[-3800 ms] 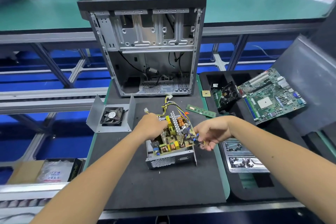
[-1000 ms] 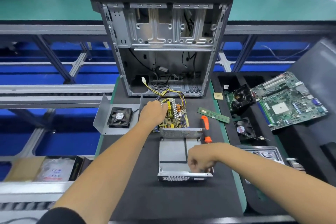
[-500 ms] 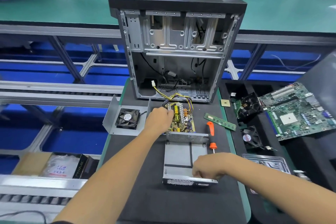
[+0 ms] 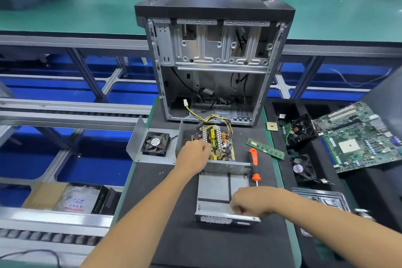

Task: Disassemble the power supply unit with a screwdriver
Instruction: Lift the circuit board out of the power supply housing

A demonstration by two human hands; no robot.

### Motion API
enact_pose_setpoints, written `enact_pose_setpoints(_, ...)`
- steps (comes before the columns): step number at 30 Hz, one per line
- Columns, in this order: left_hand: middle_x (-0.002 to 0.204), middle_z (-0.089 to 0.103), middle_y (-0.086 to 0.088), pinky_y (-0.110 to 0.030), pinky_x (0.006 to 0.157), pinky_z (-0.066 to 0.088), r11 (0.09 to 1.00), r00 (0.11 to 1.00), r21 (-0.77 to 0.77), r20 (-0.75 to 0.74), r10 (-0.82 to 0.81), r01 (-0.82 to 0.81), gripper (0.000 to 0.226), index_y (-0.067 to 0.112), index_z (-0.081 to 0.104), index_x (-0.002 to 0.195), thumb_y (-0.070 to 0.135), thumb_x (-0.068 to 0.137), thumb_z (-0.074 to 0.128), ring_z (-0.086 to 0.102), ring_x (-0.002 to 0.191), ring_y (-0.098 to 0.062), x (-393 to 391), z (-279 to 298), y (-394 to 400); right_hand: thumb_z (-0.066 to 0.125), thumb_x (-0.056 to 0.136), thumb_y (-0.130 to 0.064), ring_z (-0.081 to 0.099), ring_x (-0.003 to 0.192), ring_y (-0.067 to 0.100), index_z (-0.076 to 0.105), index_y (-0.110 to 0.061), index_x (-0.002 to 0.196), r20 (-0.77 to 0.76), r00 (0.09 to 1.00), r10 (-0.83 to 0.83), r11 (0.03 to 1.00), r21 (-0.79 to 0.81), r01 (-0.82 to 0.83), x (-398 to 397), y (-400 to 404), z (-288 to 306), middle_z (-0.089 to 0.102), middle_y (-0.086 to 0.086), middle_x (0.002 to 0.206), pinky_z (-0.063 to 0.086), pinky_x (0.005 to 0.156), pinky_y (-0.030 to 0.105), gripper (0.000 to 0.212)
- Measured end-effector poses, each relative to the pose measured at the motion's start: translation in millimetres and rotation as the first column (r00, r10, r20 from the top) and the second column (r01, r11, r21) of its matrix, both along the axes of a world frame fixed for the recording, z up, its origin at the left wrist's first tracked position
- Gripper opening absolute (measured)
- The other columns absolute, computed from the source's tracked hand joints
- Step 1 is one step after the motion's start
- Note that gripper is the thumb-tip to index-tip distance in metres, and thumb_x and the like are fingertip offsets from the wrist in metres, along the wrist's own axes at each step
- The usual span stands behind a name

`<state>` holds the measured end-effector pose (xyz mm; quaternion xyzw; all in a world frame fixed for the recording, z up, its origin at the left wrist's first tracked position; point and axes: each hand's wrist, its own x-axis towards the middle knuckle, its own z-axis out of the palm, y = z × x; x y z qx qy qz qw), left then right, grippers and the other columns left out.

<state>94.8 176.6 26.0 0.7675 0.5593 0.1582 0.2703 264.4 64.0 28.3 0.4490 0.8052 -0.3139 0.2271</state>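
**Bench layout around the opened power supply**

The metal housing sits at the centre of the mat. At 12 o'clock, touching its far wall, lies the circuit board, with the left hand on it; its wires run into the computer case standing further behind. The right hand rests at the housing's near edge. At 2 o'clock lies the screwdriver, then the RAM stick beyond. At 10 o'clock sits the cover with fan. At 3 o'clock, well apart, the motherboard lies on the tray.
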Motion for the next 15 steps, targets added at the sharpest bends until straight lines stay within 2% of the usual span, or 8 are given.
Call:
enact_pose_setpoints(2, 0.052, 0.043, 0.000, -0.028, 0.045, 0.025, 0.997, 0.997, 0.055, 0.049, 0.052, -0.054, 0.042, 0.015, 0.035, 0.055, 0.026, 0.096, 0.040, 0.038, 0.049, -0.016, -1, -2, -5, 0.044, 0.081, 0.003, 0.045, 0.076, 0.022, 0.050, -0.015, 0.076, -0.009, 1.000, 0.002, 1.000, 0.005, -0.002, 2, 0, 3, 0.051, 0.004, 0.086, 0.038, 0.061, 0.031, 0.020)
enact_pose_setpoints(4, 0.052, 0.044, 0.000, -0.029, 0.046, 0.026, 0.995, 0.996, 0.075, 0.068, 0.059, -0.064, 0.042, 0.016, 0.036, 0.056, 0.027, 0.096, 0.040, 0.039, 0.050, -0.016, -2, -3, -8, 0.045, 0.076, 0.008, 0.041, 0.071, 0.023, 0.046, -0.011, 0.069, 0.044, 0.997, 0.069, 0.997, 0.021, -0.070, 2, 2, 4, 0.051, 0.014, 0.085, 0.030, 0.056, 0.029, 0.021)
enact_pose_setpoints(6, 0.054, 0.043, 0.001, -0.029, 0.046, 0.025, 0.997, 1.000, 0.074, 0.018, 0.012, -0.014, 0.041, 0.018, 0.035, 0.057, 0.028, 0.096, 0.038, 0.040, 0.051, -0.017, 0, -3, -9, 0.047, 0.072, 0.014, 0.036, 0.063, 0.025, 0.045, -0.003, 0.065, 0.136, 0.976, 0.171, 0.984, 0.036, -0.177, -1, 1, 2, 0.049, 0.024, 0.083, 0.026, 0.050, 0.031, 0.018)
enact_pose_setpoints(8, 0.057, 0.046, 0.001, -0.030, 0.047, 0.026, 0.996, 0.998, 0.069, -0.041, -0.044, 0.047, 0.039, 0.016, 0.039, 0.059, 0.029, 0.096, 0.036, 0.044, 0.055, -0.020, 4, -3, -8, 0.053, 0.075, 0.014, 0.043, 0.064, 0.028, 0.045, -0.001, 0.068, 0.207, 0.951, 0.228, 0.968, 0.059, -0.245, -4, 1, -2, 0.048, 0.022, 0.081, 0.035, 0.052, 0.034, 0.018)
enact_pose_setpoints(10, 0.061, 0.048, -0.001, -0.031, 0.050, 0.028, 0.993, 0.992, 0.062, -0.085, -0.093, 0.098, 0.040, 0.015, 0.041, 0.061, 0.030, 0.098, 0.034, 0.047, 0.060, -0.023, 8, -4, -8, 0.055, 0.080, 0.013, 0.055, 0.078, 0.034, 0.050, -0.001, 0.079, 0.250, 0.944, 0.217, 0.964, 0.101, -0.248, -8, 0, -5, 0.055, 0.022, 0.092, 0.044, 0.061, 0.039, 0.015)
enact_pose_setpoints(12, 0.060, 0.045, 0.000, -0.032, 0.052, 0.029, 0.990, 0.986, 0.045, -0.111, -0.125, 0.131, 0.042, 0.018, 0.036, 0.059, 0.031, 0.099, 0.032, 0.046, 0.060, -0.024, 12, -7, -9, 0.054, 0.082, 0.012, 0.058, 0.085, 0.035, 0.054, 0.002, 0.090, 0.287, 0.933, 0.218, 0.957, 0.124, -0.261, -14, 1, -3, 0.059, 0.022, 0.103, 0.045, 0.064, 0.040, 0.013)
enact_pose_setpoints(15, 0.058, 0.044, -0.001, -0.032, 0.051, 0.029, 0.991, 0.984, 0.026, -0.126, -0.129, 0.133, 0.044, 0.017, 0.035, 0.058, 0.031, 0.099, 0.029, 0.046, 0.060, -0.025, 13, -10, -11, 0.061, 0.078, 0.014, 0.057, 0.081, 0.035, 0.055, 0.003, 0.092, 0.335, 0.900, 0.279, 0.943, 0.081, -0.322, -19, 4, 0, 0.061, 0.022, 0.103, 0.045, 0.060, 0.039, 0.019)
